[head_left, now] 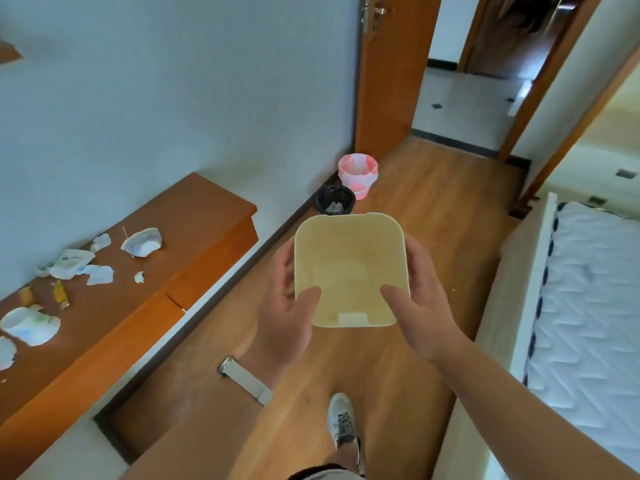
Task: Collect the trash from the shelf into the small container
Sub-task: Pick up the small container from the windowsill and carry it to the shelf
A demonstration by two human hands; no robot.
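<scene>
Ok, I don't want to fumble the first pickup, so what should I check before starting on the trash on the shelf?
1. Grip on the pale yellow square plastic container: ok. The left hand and right hand hold its sides, thumbs inside the rim.
2. Container empty, opening up: ok.
3. Free hand for picking: not ok. Both hold the container.
4. Container at the brown wooden shelf: not ok. It is over the wooden floor, to the shelf's right.
5. Trash located: ok. A crushed white paper cup and white paper scraps lie on the shelf.
6. Everything fits: cannot tell.
</scene>
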